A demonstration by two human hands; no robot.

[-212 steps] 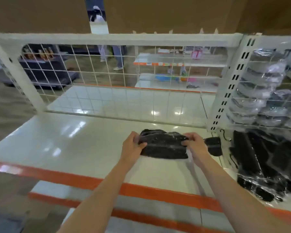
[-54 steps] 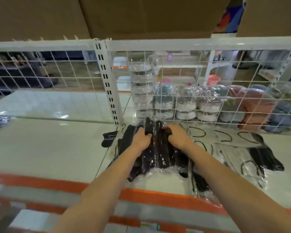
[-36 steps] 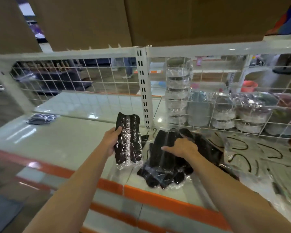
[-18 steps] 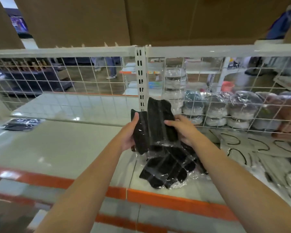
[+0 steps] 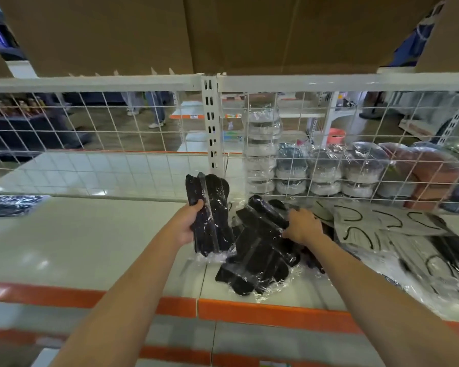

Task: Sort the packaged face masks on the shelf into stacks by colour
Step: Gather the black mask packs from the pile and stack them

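A glossy white shelf with an orange front edge carries the goods. A heap of black mask packs lies near its middle, grey mask packs with black ear loops spread to the right, and one dark pack lies far left.

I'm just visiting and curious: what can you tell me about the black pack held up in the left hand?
The black mask pack is a bundle of black face masks sealed in clear, shiny, crinkled plastic wrap. It stands roughly upright, top tilted slightly left, lifted above the white shelf. The left hand grips its left edge, fingers curled round the front. Its lower right corner sits against the black pile beside it.
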